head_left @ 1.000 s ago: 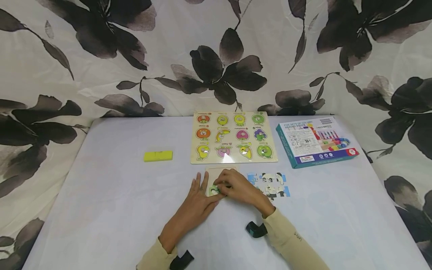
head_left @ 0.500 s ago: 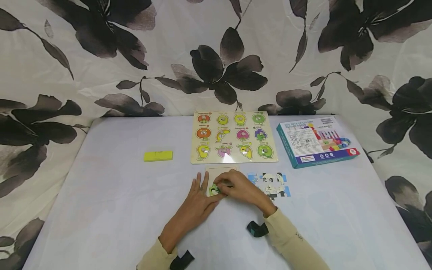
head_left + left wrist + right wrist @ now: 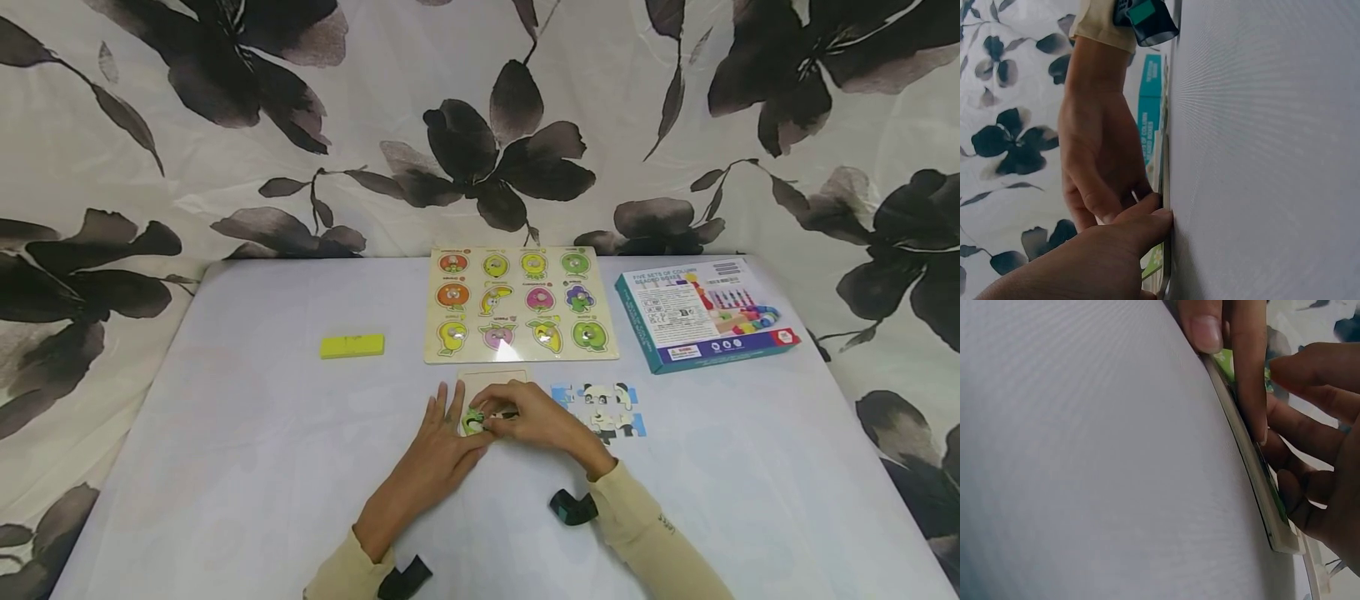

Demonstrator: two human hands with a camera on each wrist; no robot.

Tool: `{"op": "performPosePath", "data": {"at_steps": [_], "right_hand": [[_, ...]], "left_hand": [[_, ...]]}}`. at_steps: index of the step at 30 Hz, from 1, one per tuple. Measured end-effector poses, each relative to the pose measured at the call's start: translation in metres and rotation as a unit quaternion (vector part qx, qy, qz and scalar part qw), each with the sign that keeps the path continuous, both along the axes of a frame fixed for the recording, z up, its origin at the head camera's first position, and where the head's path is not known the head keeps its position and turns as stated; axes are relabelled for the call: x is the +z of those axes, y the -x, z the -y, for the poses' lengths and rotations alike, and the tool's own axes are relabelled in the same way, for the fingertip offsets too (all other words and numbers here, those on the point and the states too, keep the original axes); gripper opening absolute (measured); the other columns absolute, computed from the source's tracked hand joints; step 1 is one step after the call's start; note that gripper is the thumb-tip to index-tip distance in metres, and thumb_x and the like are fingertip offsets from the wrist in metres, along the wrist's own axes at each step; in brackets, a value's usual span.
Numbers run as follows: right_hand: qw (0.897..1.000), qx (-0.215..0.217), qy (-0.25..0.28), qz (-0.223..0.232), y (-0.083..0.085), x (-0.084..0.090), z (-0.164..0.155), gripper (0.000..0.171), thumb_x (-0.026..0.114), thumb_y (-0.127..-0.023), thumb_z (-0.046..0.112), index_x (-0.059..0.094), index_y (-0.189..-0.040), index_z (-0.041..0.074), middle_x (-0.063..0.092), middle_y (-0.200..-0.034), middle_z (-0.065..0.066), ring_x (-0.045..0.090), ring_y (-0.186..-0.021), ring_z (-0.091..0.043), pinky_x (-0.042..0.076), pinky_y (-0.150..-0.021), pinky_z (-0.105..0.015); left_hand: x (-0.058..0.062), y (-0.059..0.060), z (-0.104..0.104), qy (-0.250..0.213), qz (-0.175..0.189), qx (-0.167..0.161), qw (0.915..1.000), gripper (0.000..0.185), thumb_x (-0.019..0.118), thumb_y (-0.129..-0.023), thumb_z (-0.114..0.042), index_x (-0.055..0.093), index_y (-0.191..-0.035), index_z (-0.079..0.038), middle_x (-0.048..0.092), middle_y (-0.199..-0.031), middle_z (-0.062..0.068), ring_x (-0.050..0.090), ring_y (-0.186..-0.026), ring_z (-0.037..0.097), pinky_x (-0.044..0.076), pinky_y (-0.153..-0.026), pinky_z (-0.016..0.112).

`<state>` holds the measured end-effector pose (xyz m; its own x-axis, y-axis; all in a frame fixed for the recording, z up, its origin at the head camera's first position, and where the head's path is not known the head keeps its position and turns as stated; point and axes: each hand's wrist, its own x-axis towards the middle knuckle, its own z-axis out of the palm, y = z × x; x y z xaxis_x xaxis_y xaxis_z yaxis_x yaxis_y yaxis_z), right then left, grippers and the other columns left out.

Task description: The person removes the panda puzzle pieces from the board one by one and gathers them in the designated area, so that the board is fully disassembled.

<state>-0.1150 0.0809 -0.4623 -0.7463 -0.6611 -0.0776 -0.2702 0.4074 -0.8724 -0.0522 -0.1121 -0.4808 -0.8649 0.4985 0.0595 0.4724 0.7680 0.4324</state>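
Your right hand pinches the green piece over the puzzle tray; left hand lies flat (steadying). Force it crooked and it jams.

Small tan puzzle tray: thin, square, flat on white surface, just below fruit peg board; near half hidden under hands. Green puzzle piece: at tray's lower left corner, slightly tilted, pinched by right hand; left hand flat beside, fingers on tray's left edge.
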Motion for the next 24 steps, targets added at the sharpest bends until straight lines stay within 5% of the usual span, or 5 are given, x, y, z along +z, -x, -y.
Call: {"op": "performPosePath", "data": {"at_steps": [7, 24], "right_hand": [[1.000, -0.002, 0.010, -0.019, 0.0010, -0.0032, 0.0026, 0.024, 0.064, -0.089, 0.002, 0.068, -0.113, 0.008, 0.071, -0.090, 0.001, 0.066, -0.089, -0.010, 0.051, -0.085, -0.030], [0.992, -0.115, 0.001, -0.060, 0.0010, 0.0003, 0.0010, 0.023, 0.068, -0.087, 0.007, 0.073, -0.109, 0.013, 0.070, -0.087, 0.003, 0.061, -0.088, -0.011, 0.049, -0.080, -0.029]], "left_hand": [[-0.0009, -0.0002, -0.0003, 0.003, 0.005, 0.003, 1.0000, 0.028, 0.062, -0.094, -0.023, 0.069, -0.121, -0.025, 0.014, -0.152, 0.032, 0.004, -0.141, 0.053, 0.014, -0.111, 0.064], [0.0021, -0.0013, -0.0024, 0.038, 0.005, 0.001, 0.9993, 0.043, 0.062, -0.093, -0.019, 0.057, -0.132, -0.037, 0.015, -0.151, 0.034, 0.004, -0.139, 0.055, 0.016, -0.112, 0.062]]}}
